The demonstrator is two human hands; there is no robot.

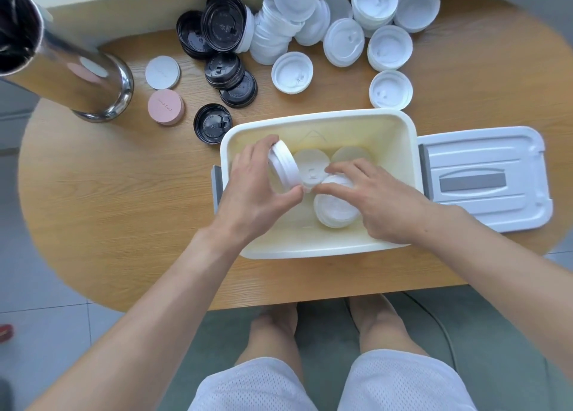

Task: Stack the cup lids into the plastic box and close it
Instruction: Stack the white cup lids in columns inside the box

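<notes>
— Wooden table (124, 200), rounded at the ends, and you've parked the plastic box (322, 251) at the near edge right in front of you. Why there?

— So both your hands drop straight into it. You've laid its grey lid (483, 181) flat just to the right, out of the way until closing. The loose white lids (341, 29) and black lids (226, 54) sit in heaps along the far side, within reach but well apart from the box.

— And your left hand (257, 193)?

— It's over the box's left side, thumb and fingers curled round a short stack of white lids (283, 170), tilted on edge, probably so it can slide down beside the others.

— Your right hand (372, 196)?

— Reaching in from the right, fingers bent over the lid pile in the box (335, 209), fingertips touching it near the middle. I'd judge you're steadying it; whether you're truly gripping it, I can't tell

— Progress?

— Early. A few piles lie on the box floor, and most lids are outside
</notes>
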